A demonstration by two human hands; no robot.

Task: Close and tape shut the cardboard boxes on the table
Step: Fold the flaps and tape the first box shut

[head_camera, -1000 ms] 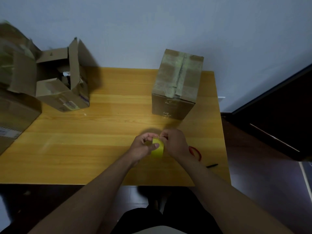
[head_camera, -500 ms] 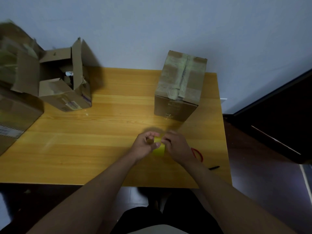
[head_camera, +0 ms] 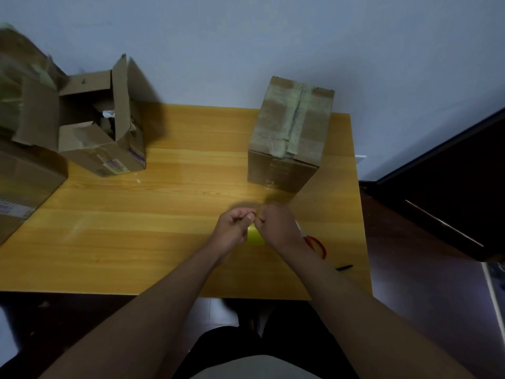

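Observation:
A yellow tape roll (head_camera: pixel 255 237) stands on the wooden table (head_camera: pixel 153 225) near its front edge. My left hand (head_camera: pixel 234 228) and my right hand (head_camera: pixel 276 225) close round it from either side. Their curled fingertips meet and pinch at the top of the roll, which is mostly hidden. A closed cardboard box (head_camera: pixel 289 135) with tape along its top seam stands just behind my hands. At the back left sits an open cardboard box (head_camera: pixel 101 132) with its flaps up.
A large cardboard box (head_camera: pixel 26 173) lies at the table's left edge, with a blurred one (head_camera: pixel 19 77) above it. Red-handled scissors (head_camera: pixel 317 246) and a black pen (head_camera: pixel 345 267) lie right of my right wrist. A dark cabinet (head_camera: pixel 451 187) stands at right.
My fingers have shifted from the sides of the roll up to its top, fingertips now pinched together. The view has drifted slightly, and the boxes have not moved.

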